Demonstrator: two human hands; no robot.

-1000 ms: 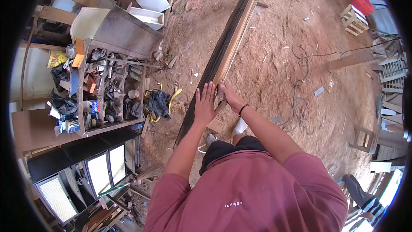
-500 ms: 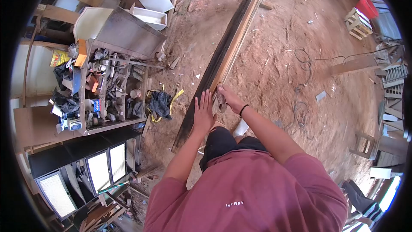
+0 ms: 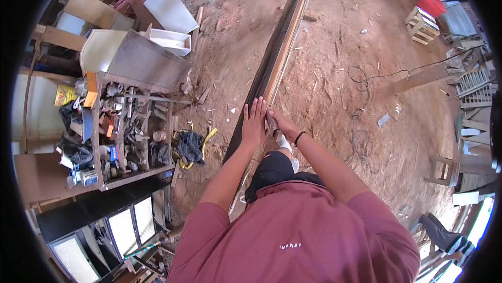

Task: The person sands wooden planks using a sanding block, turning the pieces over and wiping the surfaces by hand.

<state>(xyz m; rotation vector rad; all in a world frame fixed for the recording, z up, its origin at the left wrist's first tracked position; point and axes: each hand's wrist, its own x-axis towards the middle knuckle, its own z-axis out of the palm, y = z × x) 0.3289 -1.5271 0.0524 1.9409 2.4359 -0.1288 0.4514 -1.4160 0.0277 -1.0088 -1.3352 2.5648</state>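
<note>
A long wooden beam (image 3: 282, 45), dark on its left side and lighter brown on its right, runs from my legs up to the top of the view. My left hand (image 3: 254, 121) lies flat on the dark side, its fingers stretched out along the beam. Just to the right, my right hand (image 3: 280, 122), with a dark bracelet at the wrist, grips a short brown wooden block (image 3: 272, 124) against the beam's right edge.
A cluttered wooden shelf box (image 3: 137, 180) stands at the left, with a black bag (image 3: 189, 147) beside it. Cable (image 3: 361, 76) lies on the dirt floor at the right. A red bucket (image 3: 431, 3) and slatted crate (image 3: 421, 25) are at the upper right.
Both hands stay at the beam, and the right keeps its grip on the block. A leg has come forward beneath my hands. The whole view has shifted a little.
</note>
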